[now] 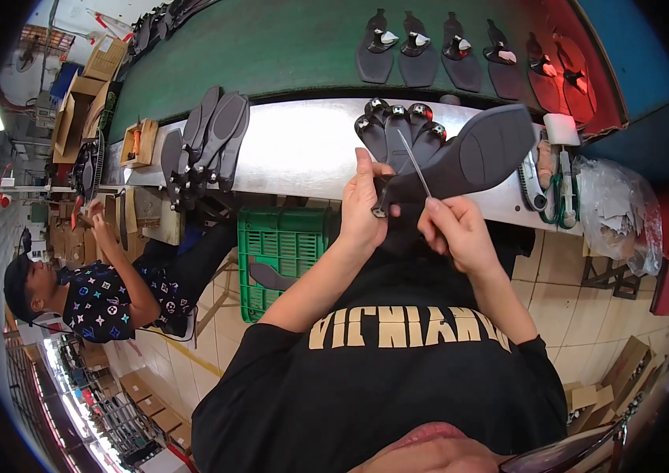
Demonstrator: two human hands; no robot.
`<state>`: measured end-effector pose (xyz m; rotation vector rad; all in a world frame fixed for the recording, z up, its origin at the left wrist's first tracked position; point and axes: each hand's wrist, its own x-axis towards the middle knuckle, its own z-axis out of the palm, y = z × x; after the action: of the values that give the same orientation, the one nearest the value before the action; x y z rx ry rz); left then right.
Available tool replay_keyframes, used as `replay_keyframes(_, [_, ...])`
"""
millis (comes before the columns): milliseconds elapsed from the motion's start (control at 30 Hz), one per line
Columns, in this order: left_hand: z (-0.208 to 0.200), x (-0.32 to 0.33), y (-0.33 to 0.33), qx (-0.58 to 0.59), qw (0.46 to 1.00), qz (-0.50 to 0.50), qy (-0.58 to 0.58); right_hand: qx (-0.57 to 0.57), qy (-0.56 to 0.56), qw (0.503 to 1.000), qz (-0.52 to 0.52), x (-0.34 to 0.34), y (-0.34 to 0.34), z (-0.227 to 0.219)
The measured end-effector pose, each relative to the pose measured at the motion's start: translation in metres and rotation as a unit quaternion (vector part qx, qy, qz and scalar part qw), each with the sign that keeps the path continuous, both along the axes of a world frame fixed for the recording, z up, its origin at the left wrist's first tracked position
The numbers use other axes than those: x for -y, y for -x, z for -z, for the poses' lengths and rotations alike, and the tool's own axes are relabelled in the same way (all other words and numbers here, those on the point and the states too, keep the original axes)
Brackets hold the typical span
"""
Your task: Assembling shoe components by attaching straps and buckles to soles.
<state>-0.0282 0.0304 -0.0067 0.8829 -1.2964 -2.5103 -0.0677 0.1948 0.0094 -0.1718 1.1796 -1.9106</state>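
My left hand (364,206) grips the heel end of a dark grey shoe (469,158), held sole up over the edge of the workbench. My right hand (453,229) pinches a thin metal tool (415,165) whose tip points up along the shoe. The two hands are close together in front of my black shirt. Behind the shoe lies a fanned pile of black sandals (398,126) on the metal bench (303,150).
A row of black sandals (461,55) rides on the green conveyor (271,47). More dark soles (208,134) are stacked at left. A green crate (279,252) stands under the bench. Tools and a plastic bag (618,213) lie at right. A seated person (106,292) works at left.
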Motion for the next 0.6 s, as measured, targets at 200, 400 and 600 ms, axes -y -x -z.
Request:
replay_keyframes(200, [0.012, 0.006, 0.01, 0.002, 0.997, 0.052, -0.058, -0.241, -0.162, 0.957, 0.003, 0.01, 0.007, -0.003])
replay_keyframes(400, [0.003, 0.012, 0.009, 0.093, 0.951, 0.051, -0.291, -0.251, -0.098, 0.963, 0.005, 0.014, -0.015, 0.026])
replay_keyframes(600, [0.006, 0.02, -0.001, 0.003, 0.978, 0.03, -0.208, -0.067, -0.011, 0.993, 0.097, 0.013, -0.002, 0.009])
